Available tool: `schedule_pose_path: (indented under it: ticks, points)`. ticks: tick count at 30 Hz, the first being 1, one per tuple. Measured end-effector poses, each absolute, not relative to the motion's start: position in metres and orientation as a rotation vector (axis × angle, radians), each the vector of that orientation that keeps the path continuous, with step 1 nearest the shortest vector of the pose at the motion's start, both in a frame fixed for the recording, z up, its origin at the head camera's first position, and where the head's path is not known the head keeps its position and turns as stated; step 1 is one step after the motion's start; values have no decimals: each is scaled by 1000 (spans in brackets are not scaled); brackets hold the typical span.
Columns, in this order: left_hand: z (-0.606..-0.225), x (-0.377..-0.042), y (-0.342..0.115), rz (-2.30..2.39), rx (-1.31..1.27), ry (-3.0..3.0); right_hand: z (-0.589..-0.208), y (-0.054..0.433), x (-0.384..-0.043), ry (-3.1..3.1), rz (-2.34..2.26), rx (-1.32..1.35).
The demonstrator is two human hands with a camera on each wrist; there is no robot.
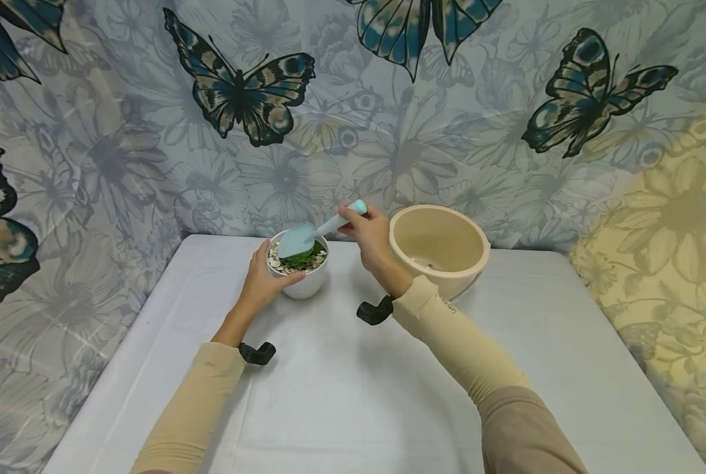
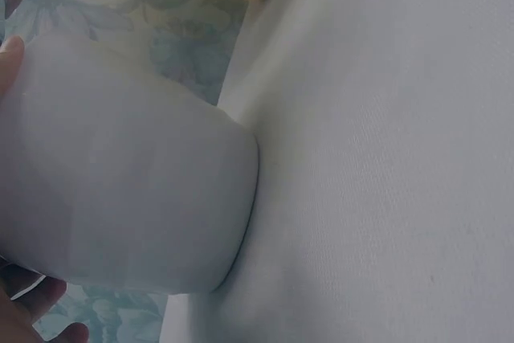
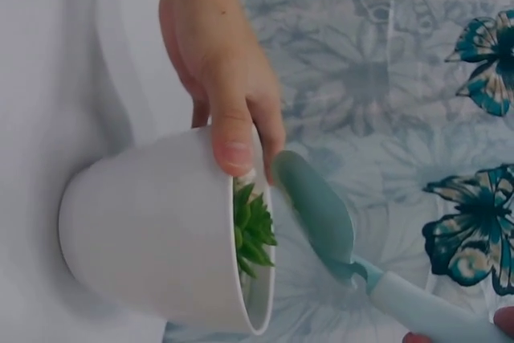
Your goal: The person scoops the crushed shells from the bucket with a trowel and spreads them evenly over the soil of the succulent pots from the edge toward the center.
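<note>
A small white pot (image 1: 306, 287) stands on the table, holding a green succulent (image 3: 254, 230) among pale pebbles (image 1: 278, 264). My left hand (image 1: 261, 282) grips the pot by its left side, thumb at the near rim. In the left wrist view the pot's smooth wall (image 2: 136, 174) fills much of the picture, with fingertips at its edges. My right hand (image 1: 369, 238) holds a light blue trowel (image 1: 296, 241) by its handle, the blade tilted over the pot's mouth. In the right wrist view the blade sits just outside the rim, near the left fingers.
A large cream planter (image 1: 438, 240) stands right of my right hand, with a few small bits on its floor. White cloth covers the table (image 1: 329, 395). Butterfly-patterned fabric (image 1: 353, 118) hangs behind the table's far edge.
</note>
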State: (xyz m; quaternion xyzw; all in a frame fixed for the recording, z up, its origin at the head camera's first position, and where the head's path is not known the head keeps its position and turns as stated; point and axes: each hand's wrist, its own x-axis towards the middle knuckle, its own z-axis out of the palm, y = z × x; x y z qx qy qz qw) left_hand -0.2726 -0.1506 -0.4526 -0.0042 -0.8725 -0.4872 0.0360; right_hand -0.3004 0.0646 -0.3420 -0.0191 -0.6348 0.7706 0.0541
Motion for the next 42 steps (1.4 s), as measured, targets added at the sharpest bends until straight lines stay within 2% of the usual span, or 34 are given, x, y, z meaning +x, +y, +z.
schedule_pose_path:
  ticks: [42]
  points:
    - [-447, -285, -160, -1440, -45, -2773, -322, 118, -303, -1713, 2426, 15]
